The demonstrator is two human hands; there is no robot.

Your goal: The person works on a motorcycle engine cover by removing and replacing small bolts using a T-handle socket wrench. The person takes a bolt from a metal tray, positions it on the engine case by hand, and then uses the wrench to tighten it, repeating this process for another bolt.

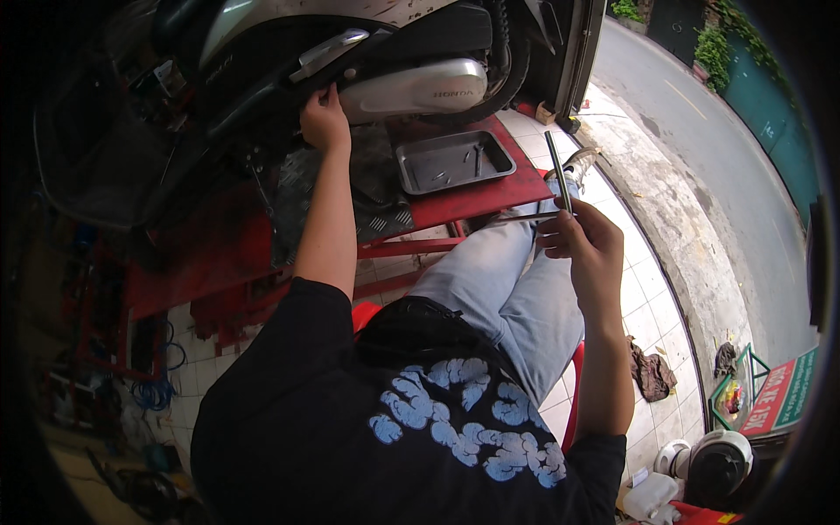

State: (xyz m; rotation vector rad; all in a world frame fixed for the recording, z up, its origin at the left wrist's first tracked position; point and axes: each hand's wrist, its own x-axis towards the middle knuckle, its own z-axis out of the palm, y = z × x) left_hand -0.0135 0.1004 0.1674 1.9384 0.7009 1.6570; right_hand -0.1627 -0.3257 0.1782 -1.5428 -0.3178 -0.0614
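Note:
My left hand (325, 121) reaches to the side of a scooter (411, 92), its fingers pinched together against the lower edge of the dark body panel. Whatever those fingers hold is too small or hidden to name. Beside them runs the silver engine side cover (451, 85). Over my right knee, my right hand (588, 238) is closed around a T-handle wrench (557, 166), whose thick bar points up and away while a thinner rod sticks out to the left. A dark metal tray (457, 164) with several small metal parts lies between the hands.
The tray rests on a red lift platform (455, 203) with a black tread plate (337, 188). Brown rags (652, 372) lie on the white tiled floor at right. A white and black helmet-like object (719, 464), plastic bottles and a red-green sign (785, 391) stand lower right.

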